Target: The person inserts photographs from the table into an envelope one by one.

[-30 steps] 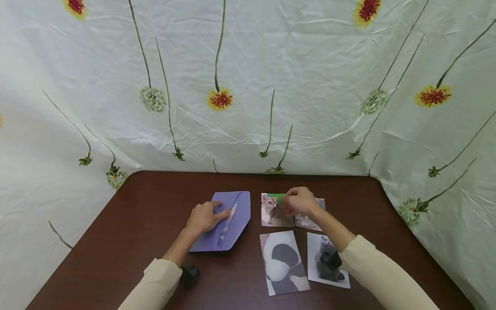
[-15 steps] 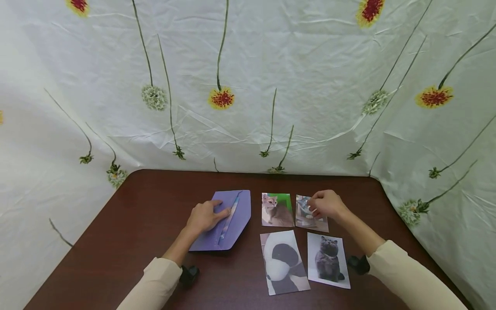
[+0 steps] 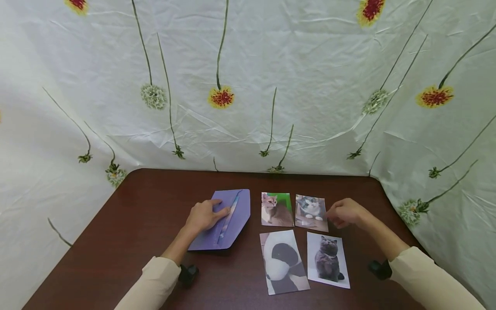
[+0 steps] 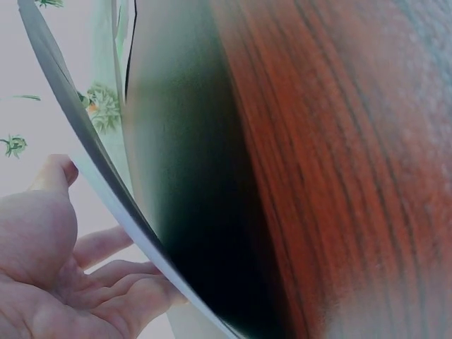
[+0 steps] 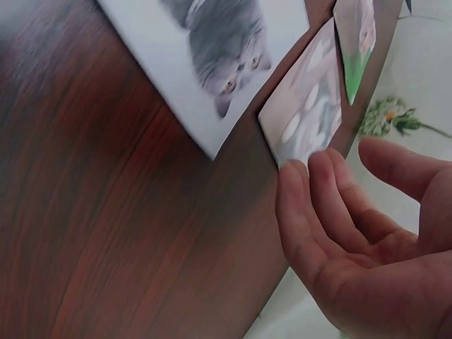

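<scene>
My left hand lies on a purple envelope left of centre, thumb and index finger spread. From the envelope's opening peeks a strip of a colourful picture. The left wrist view shows the envelope's edge next to that hand. My right hand is at the right border of a photo of a grey and white kitten. Its fingers bend loosely with the thumb apart and nothing between them; whether the fingertips touch the photo I cannot tell.
Beside the kitten photo lies a photo of a tan cat on green. Nearer are a picture of a white and grey rounded shape and a grey cat photo. A flowered cloth hangs behind the dark wooden table.
My right hand has moved rightward, from over the tan cat photo across the kitten photo to its right edge. The kitten photo shifted slightly right early on. The left hand stays on the envelope.
</scene>
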A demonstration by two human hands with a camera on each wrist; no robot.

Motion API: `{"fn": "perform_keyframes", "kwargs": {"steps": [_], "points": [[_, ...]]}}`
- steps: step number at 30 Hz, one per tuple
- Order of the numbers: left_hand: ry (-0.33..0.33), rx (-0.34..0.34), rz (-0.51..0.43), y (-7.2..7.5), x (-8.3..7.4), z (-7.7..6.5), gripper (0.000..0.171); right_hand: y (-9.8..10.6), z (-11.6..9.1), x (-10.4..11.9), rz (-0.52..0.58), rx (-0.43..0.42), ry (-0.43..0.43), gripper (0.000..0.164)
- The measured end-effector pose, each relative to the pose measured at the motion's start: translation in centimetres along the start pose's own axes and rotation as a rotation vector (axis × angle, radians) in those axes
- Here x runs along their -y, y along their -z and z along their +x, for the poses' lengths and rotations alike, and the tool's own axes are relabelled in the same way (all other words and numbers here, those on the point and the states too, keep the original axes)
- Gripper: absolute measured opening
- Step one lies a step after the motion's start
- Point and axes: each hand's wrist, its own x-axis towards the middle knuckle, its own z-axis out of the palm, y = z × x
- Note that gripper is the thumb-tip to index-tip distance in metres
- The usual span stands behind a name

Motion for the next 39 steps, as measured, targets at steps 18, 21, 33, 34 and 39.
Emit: {"fn": "perform_keyframes", "kwargs": {"steps": [18,21,33,34,39], "points": [[0.021,0.017,-0.004,0.1,0.1,0.2,0.059,1.2,-1.0,-3.1,-0.017,0.145,-0.112,0.018],[0.023,0.018,-0.002,0.1,0.2,0.2,0.059,1.3,-1.2,-3.2,-0.008,0.16,-0.123,0.018],[0.025,0.019,0.007,0.1,0.0,0.3,0.058,1.4,-1.2,-4.0,-0.012,0.173,-0.163,0.018],[0.025,0.019,0.007,0.1,0.0,0.3,0.058,1.3,-1.2,-4.0,-0.011,0.172,-0.167,0.018],[0.021,0.015,0.008,0.1,0.0,0.2,0.057,1.1,-1.1,-4.0,-0.002,0.175,-0.177,0.018]]}}
